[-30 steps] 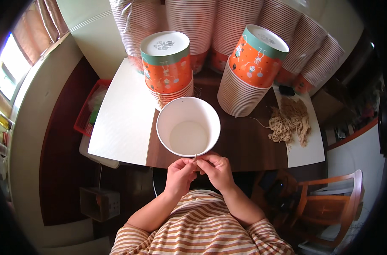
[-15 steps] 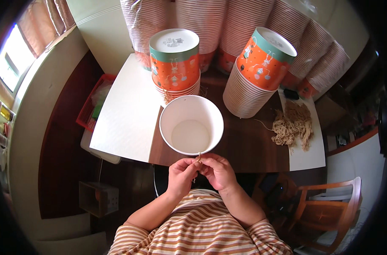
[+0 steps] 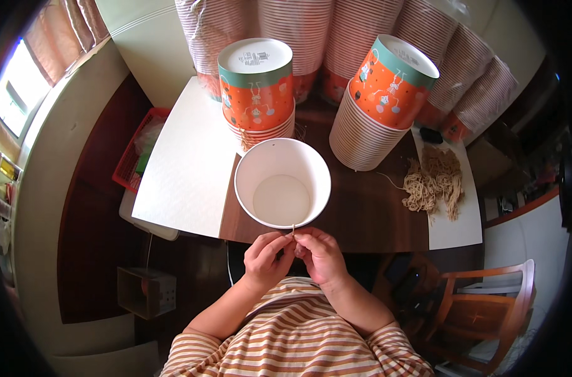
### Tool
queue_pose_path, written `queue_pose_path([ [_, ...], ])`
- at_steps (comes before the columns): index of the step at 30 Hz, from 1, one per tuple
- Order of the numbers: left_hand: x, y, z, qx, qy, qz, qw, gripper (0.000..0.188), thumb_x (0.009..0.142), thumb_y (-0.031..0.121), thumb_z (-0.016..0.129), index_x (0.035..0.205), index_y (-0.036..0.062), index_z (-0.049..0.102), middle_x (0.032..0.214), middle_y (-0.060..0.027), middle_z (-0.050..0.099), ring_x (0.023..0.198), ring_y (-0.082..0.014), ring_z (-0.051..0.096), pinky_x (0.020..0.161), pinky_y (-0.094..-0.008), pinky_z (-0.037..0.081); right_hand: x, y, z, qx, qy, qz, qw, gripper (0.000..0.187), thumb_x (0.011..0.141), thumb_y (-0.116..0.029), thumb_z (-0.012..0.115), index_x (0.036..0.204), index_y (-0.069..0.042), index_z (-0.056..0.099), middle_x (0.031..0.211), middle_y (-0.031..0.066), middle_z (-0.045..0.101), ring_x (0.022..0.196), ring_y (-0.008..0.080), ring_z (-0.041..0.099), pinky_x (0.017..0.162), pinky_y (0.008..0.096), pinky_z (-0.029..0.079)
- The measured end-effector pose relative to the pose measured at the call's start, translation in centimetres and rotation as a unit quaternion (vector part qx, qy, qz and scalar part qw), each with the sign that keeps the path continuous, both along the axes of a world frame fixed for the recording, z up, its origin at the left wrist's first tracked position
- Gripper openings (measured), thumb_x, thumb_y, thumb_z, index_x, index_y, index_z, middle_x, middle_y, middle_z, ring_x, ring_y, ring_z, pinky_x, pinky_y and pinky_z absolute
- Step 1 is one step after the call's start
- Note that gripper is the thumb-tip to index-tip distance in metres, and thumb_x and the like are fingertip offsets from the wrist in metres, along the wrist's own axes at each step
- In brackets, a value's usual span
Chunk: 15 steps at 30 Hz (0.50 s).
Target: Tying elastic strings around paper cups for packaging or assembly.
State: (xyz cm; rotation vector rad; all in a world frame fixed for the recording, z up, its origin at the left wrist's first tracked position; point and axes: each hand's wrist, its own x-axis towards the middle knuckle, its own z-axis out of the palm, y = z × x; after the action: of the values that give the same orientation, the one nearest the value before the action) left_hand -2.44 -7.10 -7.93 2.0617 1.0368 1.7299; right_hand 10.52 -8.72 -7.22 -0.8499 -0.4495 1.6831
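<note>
A white-lined paper bucket (image 3: 283,157) stands with its mouth up at the table's near edge. A short beige cord (image 3: 293,229) comes over its near rim. Just outside that rim, my left hand (image 3: 267,256) and my right hand (image 3: 321,252) meet with fingertips pinched together on the cord. My fingers hide most of the cord's lower part. Behind the bucket stands a stack of upside-down orange and green paper buckets (image 3: 257,100), with a bit of beige cord hanging at its side. A second such stack (image 3: 389,88) leans slightly at the right.
Loose bundles of beige cord (image 3: 433,185) lie on the right part of the table (image 3: 179,169), near a small black object (image 3: 431,136). Tall plastic-wrapped stacks of buckets (image 3: 298,38) line the back. A red basket (image 3: 132,166) is at the left, a wooden chair (image 3: 487,308) at the lower right.
My fingers have shifted slightly around the cord, and the left fingers are now straighter. The bucket stays in place; the view has tilted a little.
</note>
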Motion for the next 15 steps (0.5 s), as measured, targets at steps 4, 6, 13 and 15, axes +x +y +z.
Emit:
queue_pose_path([
  [4, -0.2, -0.2, 0.1, -0.012, -0.001, -0.002, 1.0, 0.027, 0.069, -0.009, 0.071, 0.094, 0.0012, 0.067, 0.086, -0.0115, 0.064, 0.07, -0.0171, 0.064, 0.056, -0.0231, 0.05, -0.2, -0.1, -0.2, 0.005, -0.015, -0.011, 1.0, 0.013, 0.085, -0.012, 0.062, 0.093, -0.004, 0.068, 0.08, -0.0007, 0.065, 0.064, 0.0047, 0.048, 0.06, 0.0188, 0.039],
  [6, -0.3, -0.2, 0.0, -0.011, 0.002, -0.001, 1.0, 0.025, 0.07, -0.009, 0.07, 0.092, 0.0011, 0.066, 0.086, -0.0114, 0.064, 0.07, -0.0172, 0.063, 0.056, -0.0235, 0.05, 0.0, -0.1, -0.4, 0.006, -0.016, -0.007, 1.0, 0.013, 0.085, -0.01, 0.061, 0.094, -0.003, 0.067, 0.08, 0.0011, 0.065, 0.064, 0.0066, 0.05, 0.062, 0.0212, 0.042],
  [13, -0.8, -0.5, 0.0, -0.119, -0.04, -0.031, 0.992, 0.016, 0.074, -0.01, 0.067, 0.087, 0.0003, 0.063, 0.083, -0.0086, 0.062, 0.065, -0.0095, 0.057, 0.053, -0.0191, 0.043, -0.1, 0.0, 0.2, -0.011, -0.03, -0.005, 0.999, 0.015, 0.087, -0.012, 0.059, 0.098, -0.004, 0.066, 0.088, 0.0014, 0.066, 0.068, 0.0064, 0.053, 0.063, 0.0209, 0.042],
  [15, -0.9, -0.4, -0.1, -0.178, -0.112, -0.054, 0.976, 0.014, 0.075, -0.01, 0.065, 0.086, -0.0004, 0.062, 0.081, -0.006, 0.061, 0.064, -0.0057, 0.053, 0.053, -0.0172, 0.04, -0.4, 0.1, 0.6, 0.008, -0.049, -0.007, 0.999, 0.015, 0.087, -0.013, 0.06, 0.098, -0.004, 0.066, 0.089, 0.0012, 0.066, 0.068, 0.0058, 0.052, 0.063, 0.0203, 0.042],
])
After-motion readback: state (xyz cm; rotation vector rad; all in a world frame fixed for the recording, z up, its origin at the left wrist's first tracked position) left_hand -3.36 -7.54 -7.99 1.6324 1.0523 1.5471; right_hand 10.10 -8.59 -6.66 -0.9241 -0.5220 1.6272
